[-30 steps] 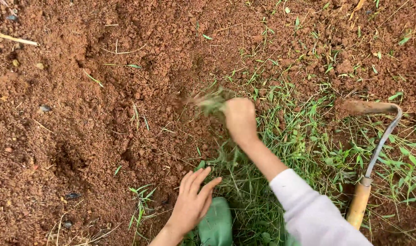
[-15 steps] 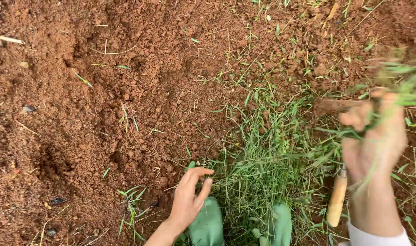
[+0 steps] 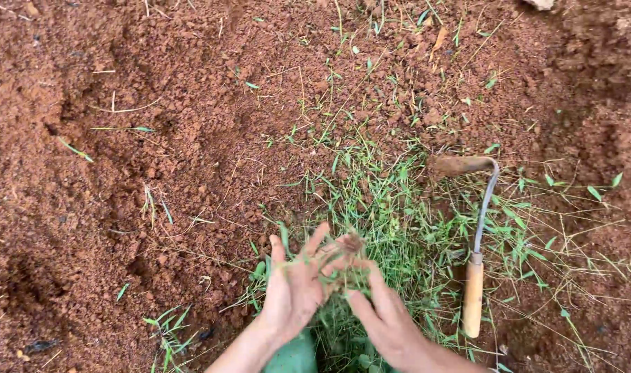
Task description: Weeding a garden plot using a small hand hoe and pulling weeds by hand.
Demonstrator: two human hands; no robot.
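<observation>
Item: grass tuft (image 3: 340,259), a small clump of thin green blades with pale roots and reddish crumbs of soil clinging, lying low in the middle of the view, between your two hands and touching both. Your left hand (image 3: 291,290) has its fingers spread wide, the palm turned against the tuft from the left; your right hand (image 3: 384,314) meets it from the right and below, fingers loosely curled about the blades, so neither hand is clenched. The blades run roughly away from you, toward the grass patch (image 3: 398,207), a ragged mat of fine stems just ahead. Hand hoe (image 3: 476,255): rusty flat blade, curved grey metal neck, pale wooden handle, long axis pointing toward you, lying just right of your right hand, untouched. Surround: loose, crumbly red-brown soil (image 3: 122,173), lumpy, with scattered stray stems.
</observation>
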